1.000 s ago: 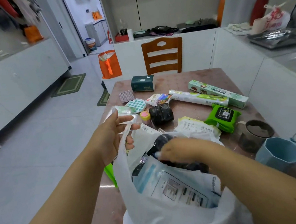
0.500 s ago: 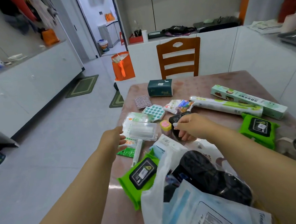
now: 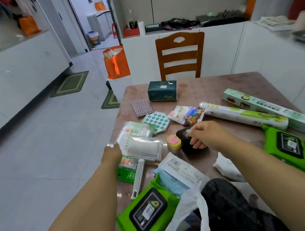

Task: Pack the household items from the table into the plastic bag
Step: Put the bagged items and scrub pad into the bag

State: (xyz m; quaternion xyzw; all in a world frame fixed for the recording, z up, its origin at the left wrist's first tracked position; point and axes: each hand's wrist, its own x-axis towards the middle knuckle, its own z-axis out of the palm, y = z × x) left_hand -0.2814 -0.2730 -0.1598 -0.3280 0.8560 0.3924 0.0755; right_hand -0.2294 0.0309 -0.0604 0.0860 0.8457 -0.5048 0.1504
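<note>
Right hand clamped on a black roll beside a pink-topped jar, left hand fisted at the lint roller pack's edge, grip unclear, white plastic bag gaping at the counter's near edge.

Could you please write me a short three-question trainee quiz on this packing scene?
1. True or false: the right hand is closing on the black roll.
2. How many green wipes packs lie on the table? A) one B) two C) three
3. Fill in: the left hand reaches the clear packet holding the ______, beside the small pink and yellow item.

Key:
1. True; its fingers wrap it.
2. B: one near the plastic bag, at, and one at the right, at.
3. Lint roller.
</note>
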